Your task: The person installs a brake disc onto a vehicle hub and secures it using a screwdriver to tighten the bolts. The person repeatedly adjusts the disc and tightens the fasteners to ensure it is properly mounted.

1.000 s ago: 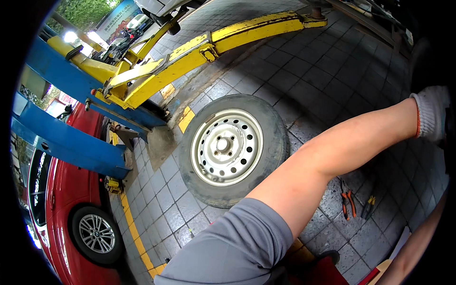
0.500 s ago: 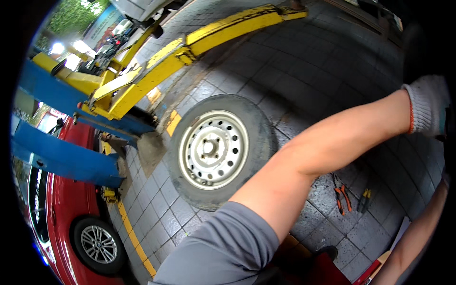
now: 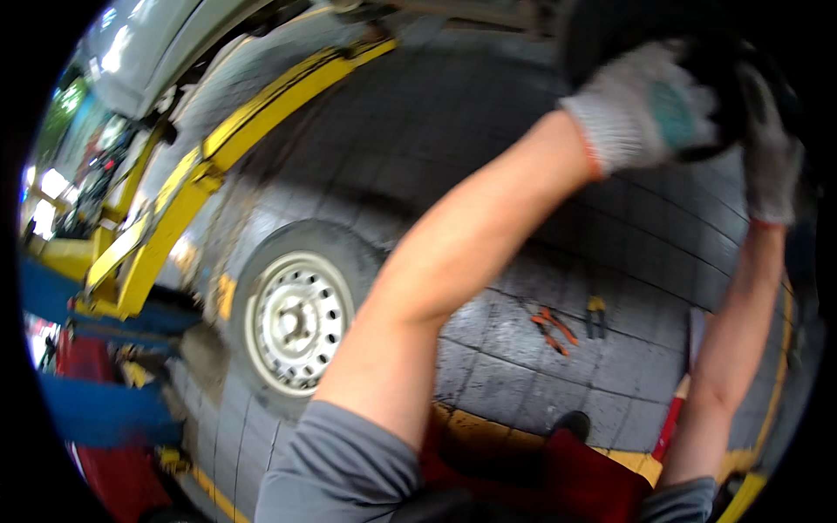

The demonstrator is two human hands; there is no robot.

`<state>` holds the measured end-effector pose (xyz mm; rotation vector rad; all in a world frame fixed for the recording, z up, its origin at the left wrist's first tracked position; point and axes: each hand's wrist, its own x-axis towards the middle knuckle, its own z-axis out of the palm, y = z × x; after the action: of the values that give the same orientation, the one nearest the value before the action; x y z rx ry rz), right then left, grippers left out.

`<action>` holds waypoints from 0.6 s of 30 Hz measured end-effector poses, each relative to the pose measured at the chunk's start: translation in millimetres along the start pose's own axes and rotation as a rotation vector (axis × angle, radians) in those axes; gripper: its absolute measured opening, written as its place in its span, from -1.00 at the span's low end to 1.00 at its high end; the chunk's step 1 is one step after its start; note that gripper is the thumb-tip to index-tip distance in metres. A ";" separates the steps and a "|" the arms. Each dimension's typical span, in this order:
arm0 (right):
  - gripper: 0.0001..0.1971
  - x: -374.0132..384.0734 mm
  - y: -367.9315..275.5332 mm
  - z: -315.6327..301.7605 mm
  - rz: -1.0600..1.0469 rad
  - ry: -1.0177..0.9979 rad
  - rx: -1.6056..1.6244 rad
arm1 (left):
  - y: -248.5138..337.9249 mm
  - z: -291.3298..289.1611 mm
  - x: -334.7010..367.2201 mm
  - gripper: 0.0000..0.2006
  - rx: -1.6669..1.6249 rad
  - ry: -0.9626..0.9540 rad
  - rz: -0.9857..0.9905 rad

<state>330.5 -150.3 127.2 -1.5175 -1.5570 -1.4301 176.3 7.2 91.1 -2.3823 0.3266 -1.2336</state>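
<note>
My left hand [image 3: 649, 109], in a whitish knit glove with a teal patch and an orange cuff edge, reaches to the upper right. Its fingers curl against a dark, rounded part [image 3: 628, 35] in shadow, and what they hold cannot be made out. Close beside it is my right hand [image 3: 772, 161], in a matching glove and raised upright. Motion blur and darkness hide its fingertips. Below the hands, orange-handled pliers [image 3: 555, 329] lie on the grey tiles, with yellow-and-black-handled pliers [image 3: 596, 317] next to them.
A wheel with a pale steel rim [image 3: 296, 322] lies on the floor at left. Beyond it, a yellow lift arm [image 3: 261, 113] reaches under a raised light-coloured car [image 3: 157, 52]. Blue lift parts [image 3: 105, 410] and a red car [image 3: 122, 479] are at lower left.
The view has swung right, so wheel and pliers appear further left. My right hand has come into view, and both hands are now close together at the dark part.
</note>
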 end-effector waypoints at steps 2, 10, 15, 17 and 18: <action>-0.62 -0.7 -14.2 2.1 -0.110 -0.057 -0.259 | -1.4 1.5 -1.2 -0.82 -0.009 -0.149 -0.020; -0.88 6.1 -62.8 7.7 0.157 0.105 0.503 | -0.4 -10.5 -7.8 -0.38 -0.248 0.165 -0.197; -0.89 13.5 -61.3 7.6 0.125 0.075 0.369 | -0.3 -9.5 -5.2 -0.34 -0.265 0.105 -0.193; -0.89 9.8 -60.6 7.1 0.169 0.065 0.345 | -1.5 -7.1 -6.2 -0.37 -0.168 0.109 -0.108; -0.89 7.0 -60.4 7.4 0.111 0.115 0.347 | -2.7 -5.9 -7.3 -0.37 -0.167 0.100 -0.102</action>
<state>274.8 -129.4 112.5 -1.2714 -1.5321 -1.0973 167.3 10.9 90.2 -2.5094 0.3559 -1.4260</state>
